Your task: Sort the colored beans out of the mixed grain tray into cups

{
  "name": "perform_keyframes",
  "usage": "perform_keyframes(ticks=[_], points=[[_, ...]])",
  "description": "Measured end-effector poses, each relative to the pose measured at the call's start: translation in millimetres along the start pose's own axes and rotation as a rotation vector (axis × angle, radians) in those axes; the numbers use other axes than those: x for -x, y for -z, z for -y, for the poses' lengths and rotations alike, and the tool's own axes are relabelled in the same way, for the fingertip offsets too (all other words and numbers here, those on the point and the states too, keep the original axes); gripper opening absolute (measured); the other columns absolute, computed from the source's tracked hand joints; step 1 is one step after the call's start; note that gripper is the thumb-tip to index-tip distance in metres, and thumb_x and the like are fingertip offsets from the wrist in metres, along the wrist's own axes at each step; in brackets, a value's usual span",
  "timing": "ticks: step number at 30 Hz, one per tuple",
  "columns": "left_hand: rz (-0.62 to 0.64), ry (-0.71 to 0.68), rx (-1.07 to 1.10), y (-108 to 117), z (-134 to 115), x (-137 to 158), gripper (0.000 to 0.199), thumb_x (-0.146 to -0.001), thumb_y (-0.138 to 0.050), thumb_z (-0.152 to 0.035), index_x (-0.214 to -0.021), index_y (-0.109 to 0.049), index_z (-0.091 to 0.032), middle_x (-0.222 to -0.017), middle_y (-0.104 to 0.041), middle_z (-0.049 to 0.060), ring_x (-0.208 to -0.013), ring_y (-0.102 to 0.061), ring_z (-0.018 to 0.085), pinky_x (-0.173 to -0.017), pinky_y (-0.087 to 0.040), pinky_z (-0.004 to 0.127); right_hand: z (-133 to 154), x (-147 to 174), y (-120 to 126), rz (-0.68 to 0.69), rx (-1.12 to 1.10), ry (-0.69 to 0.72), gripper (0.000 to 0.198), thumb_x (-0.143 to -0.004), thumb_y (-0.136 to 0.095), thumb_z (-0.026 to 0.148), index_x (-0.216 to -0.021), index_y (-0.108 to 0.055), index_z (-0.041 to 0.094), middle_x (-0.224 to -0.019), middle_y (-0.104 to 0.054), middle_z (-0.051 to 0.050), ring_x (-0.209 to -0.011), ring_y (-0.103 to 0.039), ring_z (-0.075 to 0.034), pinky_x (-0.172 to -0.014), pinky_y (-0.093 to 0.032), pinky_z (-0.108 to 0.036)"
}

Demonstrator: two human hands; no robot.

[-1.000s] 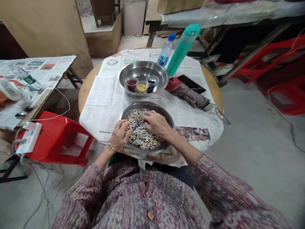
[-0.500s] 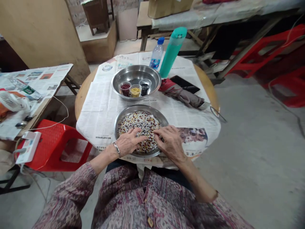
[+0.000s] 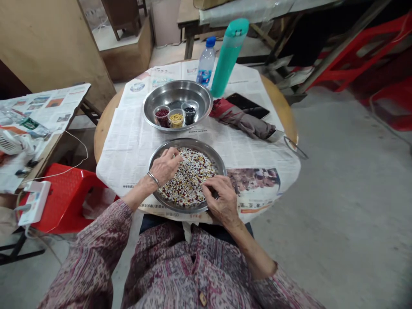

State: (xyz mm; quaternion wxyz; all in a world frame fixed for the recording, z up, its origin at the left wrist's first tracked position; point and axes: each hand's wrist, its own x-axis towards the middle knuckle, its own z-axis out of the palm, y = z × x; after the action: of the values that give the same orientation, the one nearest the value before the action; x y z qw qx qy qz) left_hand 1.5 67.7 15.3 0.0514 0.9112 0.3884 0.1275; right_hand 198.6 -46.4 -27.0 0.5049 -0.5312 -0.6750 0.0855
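A steel basin (image 3: 220,161) near the table's front edge holds a spread of mixed white grains and red, yellow and dark beans (image 3: 189,178). Over its left side, my left hand (image 3: 166,166), with a bracelet on the wrist, has its fingers bent and drawn together at the grains. My right hand (image 3: 222,198) is at the right rim, thumb and forefinger pinched above the mix. Whatever either hand's fingertips hold is too small to make out. Behind, a second steel basin (image 3: 199,92) contains cups of red beans (image 3: 162,116), yellow beans (image 3: 176,120) and black beans (image 3: 189,115).
Newspaper (image 3: 125,137) covers the round table. A water bottle (image 3: 206,64), a green bottle (image 3: 229,58), a folded umbrella (image 3: 246,123) and a dark phone or tablet (image 3: 247,106) stand or lie at the back right. A red stool (image 3: 69,197) with a power strip (image 3: 34,202) is at left.
My left hand has moved to the far left part of the front basin, its fingers now drawn together. My right hand has shifted slightly back toward me, still pinched. The camera view has tilted a little.
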Motion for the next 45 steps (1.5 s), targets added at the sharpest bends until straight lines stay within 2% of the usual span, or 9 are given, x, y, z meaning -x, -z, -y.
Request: perform_keyframes(ticks=[6,13,19,24,32,35,38,40,45], points=[[0.075,0.162,-0.032,-2,-7,-6,0.059,-0.075,-0.077,-0.048,-0.123,-0.056,-0.02,-0.121,-0.049,0.012,-0.11,-0.049,0.03,-0.09,-0.052,0.045,1,2,2,0.058,0.048,-0.017,0.016,-0.092,-0.051,0.019,-0.079,-0.059,0.024,-0.08,-0.064,-0.004,-0.088,-0.056,-0.021,-0.087,-0.047,-0.04],[0.24,0.066,0.228,-3,-43,12,0.019,-0.089,-0.058,-0.015,-0.107,-0.061,-0.021,-0.102,-0.052,0.004,-0.094,-0.058,0.017,-0.088,-0.052,0.031,-2,5,0,0.054,0.069,-0.009,0.015,-0.093,-0.048,0.02,-0.086,-0.06,0.024,-0.085,-0.065,-0.004,-0.092,-0.057,-0.022,-0.088,-0.047,-0.042],[0.415,-0.165,0.269,2,-68,25,0.015,-0.092,-0.058,-0.026,-0.105,-0.063,-0.021,-0.108,-0.059,0.004,-0.099,-0.057,0.018,-0.091,-0.05,0.03,-6,10,-3,0.024,0.079,-0.015,0.016,-0.095,-0.043,0.017,-0.097,-0.058,0.022,-0.096,-0.063,-0.009,-0.098,-0.054,-0.023,-0.09,-0.046,-0.042],[0.314,-0.276,0.037,0,-52,1,0.024,-0.095,-0.047,-0.019,-0.112,-0.065,-0.021,-0.125,-0.057,0.008,-0.114,-0.049,0.024,-0.098,-0.045,0.04,-7,10,-4,0.038,0.079,-0.052,0.016,-0.096,-0.042,0.019,-0.095,-0.056,0.023,-0.096,-0.062,-0.008,-0.098,-0.053,-0.024,-0.089,-0.046,-0.043],[0.081,0.027,-0.093,5,9,-8,0.03,-0.088,-0.046,-0.004,-0.106,-0.065,-0.018,-0.114,-0.058,0.011,-0.107,-0.051,0.024,-0.092,-0.049,0.04,-6,9,-3,0.043,0.062,-0.064,0.015,-0.094,-0.044,0.02,-0.095,-0.058,0.024,-0.096,-0.062,-0.008,-0.1,-0.054,-0.025,-0.091,-0.046,-0.046],[0.027,0.07,-0.051,4,11,-3,0.024,-0.09,-0.056,-0.02,-0.113,-0.062,-0.018,-0.116,-0.056,0.011,-0.111,-0.05,0.025,-0.097,-0.048,0.042,-6,9,-4,0.04,0.057,-0.072,0.017,-0.095,-0.043,0.019,-0.096,-0.058,0.024,-0.097,-0.063,-0.008,-0.1,-0.054,-0.025,-0.092,-0.046,-0.047],[0.082,0.115,-0.039,1,0,-10,0.066,-0.076,-0.075,-0.049,-0.13,-0.051,-0.018,-0.131,-0.048,0.014,-0.12,-0.045,0.033,-0.1,-0.046,0.05,-6,9,-4,0.037,0.057,-0.074,0.017,-0.095,-0.041,0.019,-0.096,-0.057,0.024,-0.096,-0.062,-0.008,-0.1,-0.054,-0.025,-0.092,-0.046,-0.046],[0.146,0.145,-0.027,-2,-8,-20,0.078,-0.07,-0.078,-0.053,-0.134,-0.049,-0.018,-0.133,-0.047,0.015,-0.12,-0.046,0.035,-0.097,-0.047,0.051,-5,9,-4,0.034,0.056,-0.074,0.017,-0.096,-0.04,0.019,-0.096,-0.057,0.024,-0.096,-0.062,-0.008,-0.1,-0.054,-0.025,-0.092,-0.046,-0.046],[0.197,0.13,0.126,-15,-22,-46,0.027,-0.087,-0.061,-0.016,-0.115,-0.061,-0.019,-0.11,-0.057,0.007,-0.103,-0.058,0.021,-0.098,-0.049,0.037,-5,9,-4,0.026,0.048,-0.078,0.017,-0.095,-0.041,0.019,-0.097,-0.058,0.024,-0.098,-0.063,-0.008,-0.102,-0.054,-0.025,-0.093,-0.045,-0.046]])
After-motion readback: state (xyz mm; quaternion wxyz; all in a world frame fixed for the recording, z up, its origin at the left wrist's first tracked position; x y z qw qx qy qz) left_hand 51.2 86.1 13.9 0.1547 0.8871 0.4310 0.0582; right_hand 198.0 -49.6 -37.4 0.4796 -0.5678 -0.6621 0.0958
